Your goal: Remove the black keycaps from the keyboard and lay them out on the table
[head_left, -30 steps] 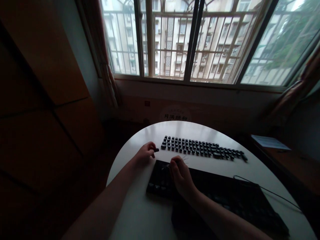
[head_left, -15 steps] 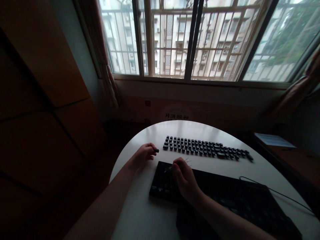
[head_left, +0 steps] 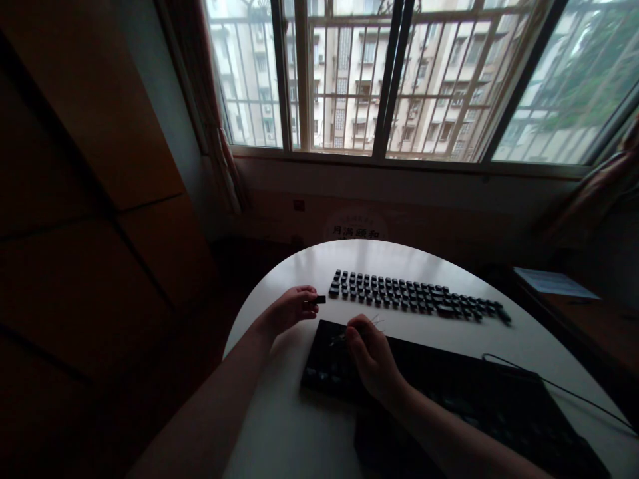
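My left hand pinches a black keycap between its fingertips, just left of the laid-out rows of black keycaps. My right hand is closed around a keycap puller, over the left part of a black keyboard. Thin wires stick out behind that fist, and the metal tip of the tool points at the keyboard's upper left. Most of the tool is hidden in the fist. The dark image hides detail on the keyboard.
All this lies on a round white table. A black cable runs off to the right. Papers lie on a brown surface at the right. A barred window stands behind, and a wooden cabinet is at the left.
My left hand has moved slightly right with the keycap, bringing it closer to the rows. My right hand stays over the keyboard. The whole view has shifted a little.
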Tool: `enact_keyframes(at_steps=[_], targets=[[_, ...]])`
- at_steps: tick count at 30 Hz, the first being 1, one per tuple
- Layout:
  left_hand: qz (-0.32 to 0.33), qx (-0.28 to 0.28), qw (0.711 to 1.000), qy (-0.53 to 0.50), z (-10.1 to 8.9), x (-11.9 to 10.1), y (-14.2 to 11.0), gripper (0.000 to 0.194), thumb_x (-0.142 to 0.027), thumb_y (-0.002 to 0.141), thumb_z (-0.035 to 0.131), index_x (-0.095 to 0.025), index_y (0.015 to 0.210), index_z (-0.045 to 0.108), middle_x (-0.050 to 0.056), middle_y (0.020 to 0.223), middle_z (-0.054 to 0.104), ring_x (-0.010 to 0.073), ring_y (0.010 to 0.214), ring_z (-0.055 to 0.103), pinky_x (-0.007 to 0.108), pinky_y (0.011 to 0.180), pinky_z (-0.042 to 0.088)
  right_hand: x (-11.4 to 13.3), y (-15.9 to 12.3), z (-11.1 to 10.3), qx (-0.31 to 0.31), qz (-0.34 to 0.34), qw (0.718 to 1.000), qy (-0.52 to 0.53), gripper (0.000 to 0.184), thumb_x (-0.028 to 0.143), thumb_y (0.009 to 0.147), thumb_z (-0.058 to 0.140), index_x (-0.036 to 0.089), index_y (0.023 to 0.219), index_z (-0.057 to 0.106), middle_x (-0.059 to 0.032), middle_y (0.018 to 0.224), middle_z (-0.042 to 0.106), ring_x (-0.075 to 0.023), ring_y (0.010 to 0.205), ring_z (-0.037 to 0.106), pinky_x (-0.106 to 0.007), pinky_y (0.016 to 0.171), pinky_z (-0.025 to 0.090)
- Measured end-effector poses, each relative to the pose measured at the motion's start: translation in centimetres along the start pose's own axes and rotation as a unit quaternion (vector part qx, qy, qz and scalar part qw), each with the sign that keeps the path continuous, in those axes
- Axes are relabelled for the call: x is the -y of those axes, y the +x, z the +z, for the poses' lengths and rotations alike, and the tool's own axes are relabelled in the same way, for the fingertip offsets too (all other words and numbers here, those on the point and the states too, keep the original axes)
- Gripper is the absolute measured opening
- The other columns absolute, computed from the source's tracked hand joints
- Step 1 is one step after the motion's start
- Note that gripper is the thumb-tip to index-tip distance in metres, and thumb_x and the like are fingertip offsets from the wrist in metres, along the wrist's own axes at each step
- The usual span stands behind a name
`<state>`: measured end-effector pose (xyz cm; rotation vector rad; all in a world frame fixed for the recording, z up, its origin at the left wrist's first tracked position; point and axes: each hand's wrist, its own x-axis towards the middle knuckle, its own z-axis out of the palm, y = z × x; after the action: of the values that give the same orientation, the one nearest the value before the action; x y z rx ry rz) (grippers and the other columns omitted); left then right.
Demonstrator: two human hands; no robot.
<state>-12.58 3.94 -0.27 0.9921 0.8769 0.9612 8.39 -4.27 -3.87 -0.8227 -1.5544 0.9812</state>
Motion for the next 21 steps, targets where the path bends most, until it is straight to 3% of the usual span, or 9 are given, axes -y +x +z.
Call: enact_keyframes(at_steps=[8,21], targets=[[-0.009,0.093,0.996,-0.017,1.2,0.0,-0.3,0.034,-0.028,0.066,0.085,-0.012,0.077,0.058,0.002,0.072,0.061,0.0098,0.061,0.06,0.016,0.049,0.043,0.4,0.1,0.0,0.011,0.003,1.0,0.006,0.025,0.043,0.097,0.048,0.021,0.084,0.051,0.0059,0.061,0.036,-0.0102,0.051,0.032,-0.022,0.046,0.026],[-0.009,0.081,0.995,-0.06,2.1,-0.4,-1.0,0.028,-0.032,0.075,0.08,-0.012,0.082,0.061,0.001,0.067,0.061,0.0081,0.055,0.059,0.015,0.048,0.042,0.4,-0.1,-0.2,0.015,0.011,1.0,0.005,0.026,0.043,0.096,0.048,0.021,0.083,0.051,0.0056,0.061,0.037,-0.0104,0.051,0.033,-0.022,0.045,0.028]])
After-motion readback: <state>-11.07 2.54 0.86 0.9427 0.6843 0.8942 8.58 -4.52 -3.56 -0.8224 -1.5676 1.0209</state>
